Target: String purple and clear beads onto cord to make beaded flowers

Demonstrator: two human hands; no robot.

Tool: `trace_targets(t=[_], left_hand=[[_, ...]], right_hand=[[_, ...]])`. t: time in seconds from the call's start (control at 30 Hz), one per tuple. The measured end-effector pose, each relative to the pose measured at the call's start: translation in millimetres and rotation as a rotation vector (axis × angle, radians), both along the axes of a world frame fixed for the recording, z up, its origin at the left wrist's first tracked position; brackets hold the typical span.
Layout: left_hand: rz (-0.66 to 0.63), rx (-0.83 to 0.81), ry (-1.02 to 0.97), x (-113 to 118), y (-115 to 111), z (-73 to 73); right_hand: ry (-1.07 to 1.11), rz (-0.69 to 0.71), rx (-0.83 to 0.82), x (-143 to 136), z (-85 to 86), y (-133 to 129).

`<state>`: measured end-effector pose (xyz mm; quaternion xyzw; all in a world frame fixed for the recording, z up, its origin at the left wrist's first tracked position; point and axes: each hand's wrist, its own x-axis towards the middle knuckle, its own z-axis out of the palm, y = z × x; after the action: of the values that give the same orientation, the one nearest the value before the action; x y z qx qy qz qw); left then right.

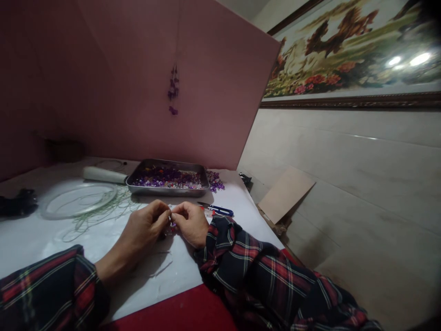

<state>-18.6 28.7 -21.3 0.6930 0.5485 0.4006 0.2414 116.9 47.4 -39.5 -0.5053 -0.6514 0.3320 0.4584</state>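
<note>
My left hand (146,227) and my right hand (191,224) meet over the white-covered table, thumbs and forefingers pinched close together. Small purple and clear beads (172,226) hang just beneath the fingertips, between the two hands. The thread or wire at the pinch is too small to make out. Behind the hands lies a metal tray (165,191) of purple, clear and coloured beads, with a pile of purple beads (216,181) at its right side. Blue-handled snips (220,210) rest on the table beyond my right hand.
Green thread (99,210) and a clear coil (51,209) lie at the left, near a white handle-like object (103,175) and a dark item (18,203). Purple bead strands (173,89) hang against the pink panel. A cardboard piece (286,194) leans beyond the table's right edge.
</note>
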Motion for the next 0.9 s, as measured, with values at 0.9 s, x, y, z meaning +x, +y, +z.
trace_targets(t=[0.9], left_hand=[[-0.015, 0.025, 0.153, 0.3, 2.4, 1.6]], right_hand=[[0.022, 0.019, 0.019, 1.2, -1.1, 1.0]])
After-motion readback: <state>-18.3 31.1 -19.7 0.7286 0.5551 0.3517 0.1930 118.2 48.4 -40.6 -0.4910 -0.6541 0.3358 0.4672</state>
